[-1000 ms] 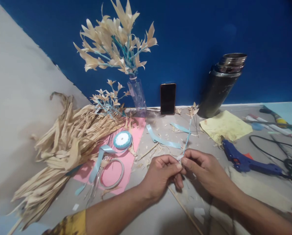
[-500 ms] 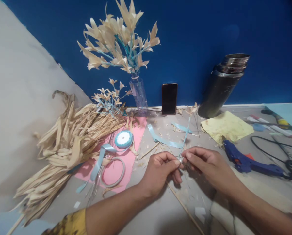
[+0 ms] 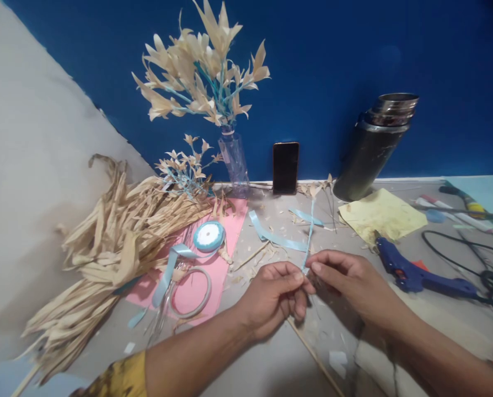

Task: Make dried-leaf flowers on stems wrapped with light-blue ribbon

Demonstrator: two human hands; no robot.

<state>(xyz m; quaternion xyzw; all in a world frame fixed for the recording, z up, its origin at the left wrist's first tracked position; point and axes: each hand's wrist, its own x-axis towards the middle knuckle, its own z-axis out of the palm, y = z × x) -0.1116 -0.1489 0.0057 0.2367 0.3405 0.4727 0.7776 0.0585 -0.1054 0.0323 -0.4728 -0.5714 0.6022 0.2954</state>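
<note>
A thin flower stem [image 3: 310, 234] wrapped in light blue ribbon rises from between my hands, with a small pale husk bloom [image 3: 314, 191] at its top. My left hand [image 3: 277, 295] pinches its lower end between thumb and fingers. Close beside it, my right hand [image 3: 346, 278] is closed with fingertips at the same wrapped part; what exactly lies between them is too small to make out, perhaps the ribbon's end. Behind the stem lies a loose strip of blue ribbon [image 3: 277, 239]. A thin stick [image 3: 315, 353] is on the table below my hands.
To the left are dried corn husks [image 3: 122, 237], pink paper [image 3: 230, 231], a ribbon spool [image 3: 209, 236] and a tape ring [image 3: 191, 293]. A bottle of husk flowers [image 3: 234, 160], a phone [image 3: 285, 168] and a flask [image 3: 373, 146] stand behind. A blue glue gun [image 3: 416, 270] lies right.
The stem has turned more upright, its bloom shifting slightly left. Both hands remain at its lower end, with small finger movements.
</note>
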